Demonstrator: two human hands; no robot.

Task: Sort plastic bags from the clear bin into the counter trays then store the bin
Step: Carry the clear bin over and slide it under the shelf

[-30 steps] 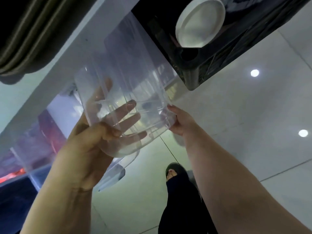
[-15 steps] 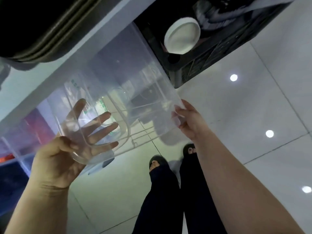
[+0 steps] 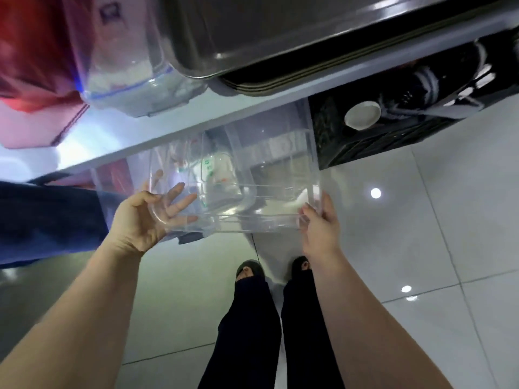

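Note:
The clear plastic bin (image 3: 269, 175) is empty and held level under the edge of the white counter (image 3: 134, 136), its far end pushed in beneath it. My left hand (image 3: 146, 217) grips the bin's near left corner, fingers showing through the clear wall. My right hand (image 3: 318, 223) grips the near right corner. On the counter above, a clear container (image 3: 132, 63) holds plastic bags, next to stacked metal trays (image 3: 280, 37). Red bags (image 3: 31, 51) lie at the far left.
A black crate (image 3: 393, 122) with a white lid sits under the counter right of the bin. A dark blue container (image 3: 47, 220) is at the left below the counter. My legs and feet (image 3: 252, 276) stand on the glossy white tile floor (image 3: 421, 234).
The bin has swung from a steep tilt to nearly level and gone further under the counter. My view has dropped, so the counter top and its trays now show.

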